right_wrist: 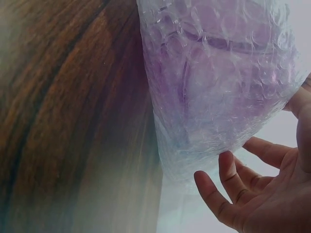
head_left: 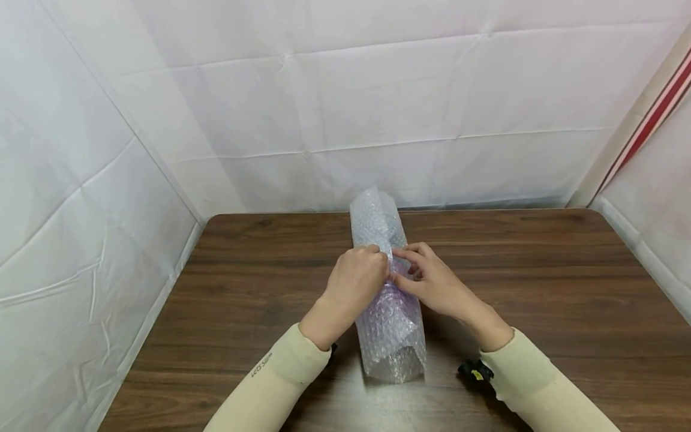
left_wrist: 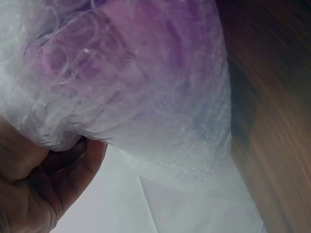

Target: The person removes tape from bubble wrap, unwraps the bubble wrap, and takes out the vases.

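Observation:
A long roll of bubble wrap [head_left: 385, 324] lies lengthwise on the table, around something purple [right_wrist: 214, 73] that shows through the clear bubbles; its exact kind is hidden. My left hand [head_left: 358, 276] curls at the middle of the roll and pinches the wrap along its upper side. In the left wrist view, fingers [left_wrist: 82, 170] of that hand bend in against the gathered plastic. Opposite it, my right hand [head_left: 434, 279] touches the wrap with thumb and index finger spread. Its other fingers [right_wrist: 209, 189] hang loosely bent beside the wrap in the right wrist view.
The brown wood-grain table [head_left: 243, 276] has white sheeting [head_left: 335, 108] behind it and at its sides. The roll's far end reaches the table's back edge. A black device [head_left: 476, 371] sits by the right sleeve.

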The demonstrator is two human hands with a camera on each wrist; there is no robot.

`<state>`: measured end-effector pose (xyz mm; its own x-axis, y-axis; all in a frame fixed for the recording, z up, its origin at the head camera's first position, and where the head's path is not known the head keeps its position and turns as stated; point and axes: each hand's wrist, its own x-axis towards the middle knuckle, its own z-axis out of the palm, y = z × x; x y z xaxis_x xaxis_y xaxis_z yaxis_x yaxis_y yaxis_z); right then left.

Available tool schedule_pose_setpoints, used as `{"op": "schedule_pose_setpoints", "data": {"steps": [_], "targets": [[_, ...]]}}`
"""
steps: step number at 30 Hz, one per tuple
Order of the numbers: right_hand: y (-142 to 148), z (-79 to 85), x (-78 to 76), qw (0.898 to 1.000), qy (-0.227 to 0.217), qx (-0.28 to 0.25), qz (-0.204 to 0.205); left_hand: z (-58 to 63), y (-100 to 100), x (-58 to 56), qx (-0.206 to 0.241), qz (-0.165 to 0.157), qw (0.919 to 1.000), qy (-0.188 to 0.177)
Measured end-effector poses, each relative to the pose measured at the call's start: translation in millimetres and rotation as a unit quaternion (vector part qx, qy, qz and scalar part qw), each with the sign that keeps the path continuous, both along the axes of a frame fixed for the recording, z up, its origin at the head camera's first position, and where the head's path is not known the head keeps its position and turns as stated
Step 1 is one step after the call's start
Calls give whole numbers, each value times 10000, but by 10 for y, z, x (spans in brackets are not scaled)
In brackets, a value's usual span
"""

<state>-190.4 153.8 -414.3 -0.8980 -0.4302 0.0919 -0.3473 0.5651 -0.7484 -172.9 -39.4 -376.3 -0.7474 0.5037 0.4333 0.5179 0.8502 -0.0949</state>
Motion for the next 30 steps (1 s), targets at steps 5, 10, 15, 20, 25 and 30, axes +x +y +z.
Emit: {"op": "schedule_pose_setpoints", "data": {"steps": [5, 10, 15, 20, 25, 30], "targets": [[4, 8, 2, 10000, 2, -37, 7, -11, -18, -21, 212, -51, 9998, 14], [7, 7, 1, 10000, 60, -12, 12, -18, -30, -39, 279, -81, 9996, -53], [5, 11, 6, 10000, 51, -20, 46, -27, -47, -49, 343, -119, 9993, -82], [4, 16, 12, 10000, 54, -10, 68, -33, -60, -63, 545, -185, 9983, -68], [6, 7, 1, 10000, 37, -14, 49, -43, -69, -74, 693, -201, 9974, -18], [8, 7, 0, 10000, 36, -27, 62, -59, -66, -79, 728, -181, 9972, 8]]}}
